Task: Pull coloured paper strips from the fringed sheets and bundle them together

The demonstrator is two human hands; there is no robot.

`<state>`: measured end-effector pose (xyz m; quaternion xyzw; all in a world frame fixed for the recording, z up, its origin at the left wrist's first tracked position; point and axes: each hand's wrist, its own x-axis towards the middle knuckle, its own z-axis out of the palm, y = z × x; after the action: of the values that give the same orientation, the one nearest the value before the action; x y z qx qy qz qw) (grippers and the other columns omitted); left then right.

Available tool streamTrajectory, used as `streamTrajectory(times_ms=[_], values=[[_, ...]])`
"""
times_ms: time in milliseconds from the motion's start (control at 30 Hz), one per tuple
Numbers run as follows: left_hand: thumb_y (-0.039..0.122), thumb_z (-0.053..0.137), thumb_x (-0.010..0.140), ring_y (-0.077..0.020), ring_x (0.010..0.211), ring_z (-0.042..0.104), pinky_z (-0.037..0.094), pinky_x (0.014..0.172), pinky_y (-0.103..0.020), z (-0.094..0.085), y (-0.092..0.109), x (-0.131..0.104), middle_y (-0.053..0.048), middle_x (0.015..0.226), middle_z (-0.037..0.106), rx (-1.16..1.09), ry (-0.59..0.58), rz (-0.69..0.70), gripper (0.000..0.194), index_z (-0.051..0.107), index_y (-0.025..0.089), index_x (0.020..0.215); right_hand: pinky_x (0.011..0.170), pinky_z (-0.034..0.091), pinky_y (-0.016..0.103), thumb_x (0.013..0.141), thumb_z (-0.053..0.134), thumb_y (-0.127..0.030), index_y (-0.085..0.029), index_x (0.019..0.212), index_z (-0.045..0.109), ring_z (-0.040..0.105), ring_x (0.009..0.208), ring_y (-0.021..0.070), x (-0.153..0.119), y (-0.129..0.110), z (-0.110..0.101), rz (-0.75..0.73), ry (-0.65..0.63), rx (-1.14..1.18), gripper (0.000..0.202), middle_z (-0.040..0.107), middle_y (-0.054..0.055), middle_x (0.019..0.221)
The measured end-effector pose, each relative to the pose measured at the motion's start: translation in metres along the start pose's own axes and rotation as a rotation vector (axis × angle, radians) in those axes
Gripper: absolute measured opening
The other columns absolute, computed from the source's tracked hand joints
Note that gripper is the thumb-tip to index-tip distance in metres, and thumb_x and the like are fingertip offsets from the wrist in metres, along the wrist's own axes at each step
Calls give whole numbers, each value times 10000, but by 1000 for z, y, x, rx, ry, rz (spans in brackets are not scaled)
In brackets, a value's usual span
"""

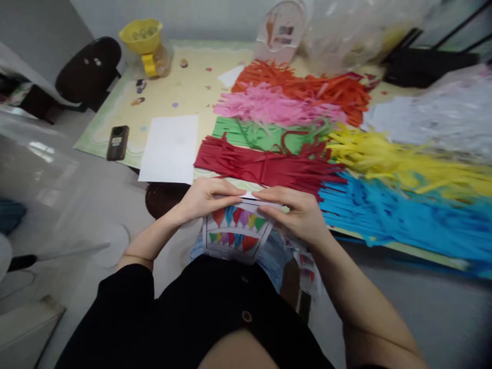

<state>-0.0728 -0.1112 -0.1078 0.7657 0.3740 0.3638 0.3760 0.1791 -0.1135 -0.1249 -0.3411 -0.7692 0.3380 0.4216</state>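
Observation:
Between my two hands is a printed paper sheet (234, 233) with rows of coloured tassels pictured on it. My left hand (207, 197) pinches its upper edge between thumb and fingers. On the other side my right hand (295, 207) grips the same edge, fingertips close to the left ones. The sheet hangs down over my lap, in front of the table's near edge. Just beyond my hands lies a dark red fringed paper bundle (261, 164). A blue fringed bundle (384, 207) sits to the right of my right hand.
Green (246, 133), pink (277, 105), orange (300, 82) and yellow (403, 156) fringed bundles cover the table's middle and right. A white sheet (169, 148) and a phone (117, 143) lie at left. Behind stand a yellow-topped jug (148, 48) and a dark stool (88, 69).

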Motion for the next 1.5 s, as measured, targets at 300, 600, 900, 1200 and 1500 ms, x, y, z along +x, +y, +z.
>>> streamTrajectory(times_ms=[300,600,900,1200,1500], values=[[314,768,942,-147,889,809,615,794,-204,-86,-7,-85,-42,1021,848,224,121,-196,170,863,252,1068,765,643,304,949,723,-339,-232,1085,764,801,897,212,64,28,72,68,-279,135,178,831,67,1027],[310,842,817,-185,843,805,201,1368,-570,-120,-137,-43,-28,952,842,53,-20,-434,94,872,267,896,863,579,410,828,540,-95,-196,1126,572,722,896,251,190,121,163,44,-236,-241,316,729,133,1102],[381,836,804,-201,978,792,55,1402,-522,-114,-168,-45,-4,959,848,-64,-64,-538,161,876,257,898,909,576,449,826,442,-27,-152,1247,541,665,1067,305,205,146,211,-54,-350,-384,450,622,211,1266],[426,828,802,-184,963,791,66,1405,-489,-114,-166,-43,3,961,849,-83,-78,-502,199,870,249,885,902,552,454,806,430,6,-170,1170,556,643,952,283,212,140,221,71,-323,-346,424,592,193,1230],[458,824,795,-200,1030,784,29,1405,-488,-117,-165,-42,0,928,849,-88,-87,-526,255,867,226,891,818,496,431,764,444,-11,-167,1153,551,601,921,310,226,142,221,34,-437,-335,432,701,150,974]])
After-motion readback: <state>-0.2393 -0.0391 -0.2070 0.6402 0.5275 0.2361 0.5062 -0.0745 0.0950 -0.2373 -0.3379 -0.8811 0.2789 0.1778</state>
